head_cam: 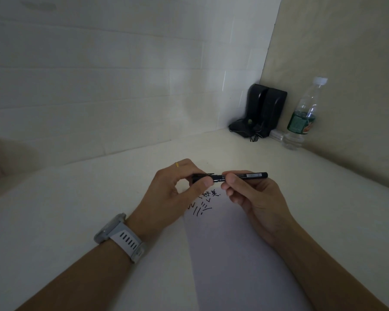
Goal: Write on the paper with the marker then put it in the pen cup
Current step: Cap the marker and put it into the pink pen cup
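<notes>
Marker (240, 175) held level between both hands, above the top of the paper (229, 243). Left hand (173, 194) pinching the cap end: thumb tip pressed on the near side, index curled over the far side, cap clip just showing past the fingertips. Right hand (254, 198) pinching the barrel just beside the left fingers, thumb below and index on top, the other fingers curled loosely under. Barrel sticking out rightward past the right fingers, with a white label near its tail. Cannot tell whether the cap is fully seated or slightly apart from the barrel. Both grips narrow, closed on the marker.

Black writing (203, 202) on the paper directly below the left fingertips, partly hidden by the thumb: some characters and a few slanted strokes. Rest of the sheet blank, running toward the camera between the two forearms. Thin gold ring (177, 164) on a left finger; grey-and-white watch (119, 236) on the left wrist.

Well beyond the fingers, in the far right corner of the desk (76, 209): black holder (261, 111) against the wall, and a clear bottle (303, 115) with green label and white cap just right of it.
</notes>
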